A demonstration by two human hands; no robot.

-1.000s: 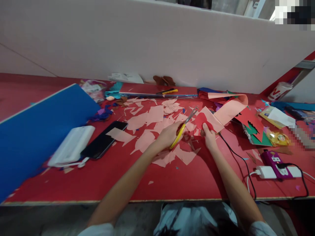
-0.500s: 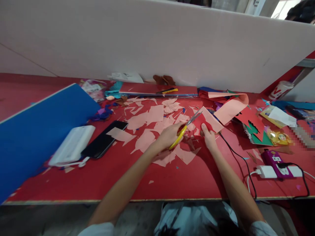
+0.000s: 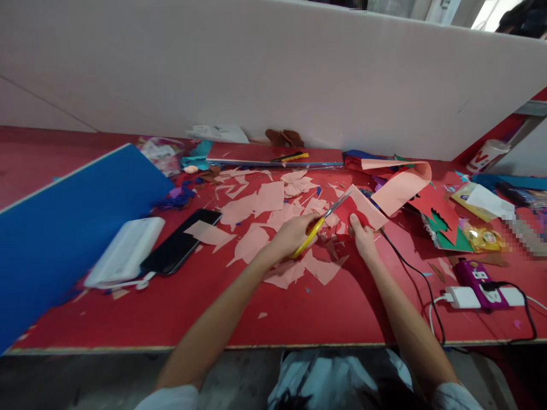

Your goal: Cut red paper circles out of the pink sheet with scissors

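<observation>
My left hand point(image 3: 294, 234) is wrapped round the yellow handles of a pair of scissors point(image 3: 313, 234). Their blades point up and right, reaching the edge of a pink paper sheet point(image 3: 368, 208). A red cut-out piece point(image 3: 354, 212) lies against that sheet, and my right hand point(image 3: 363, 234) pinches the two together, thumb on top. The red piece's full outline is hidden by the thumb. Beneath and around both hands, pink paper scraps point(image 3: 252, 245) cover the red tabletop point(image 3: 239, 319).
On the left stand a blue board point(image 3: 85, 228), a white power bank point(image 3: 126, 250) and a black phone point(image 3: 182, 245). A yellow cutter point(image 3: 294, 157) lies at the back. To the right are a black cable point(image 3: 405, 263), a purple-and-white plug block point(image 3: 481, 285) and a glue bottle point(image 3: 488, 156).
The scissor blades look closer together now than half a second ago. Both hands and the paper stay in nearly the same place.
</observation>
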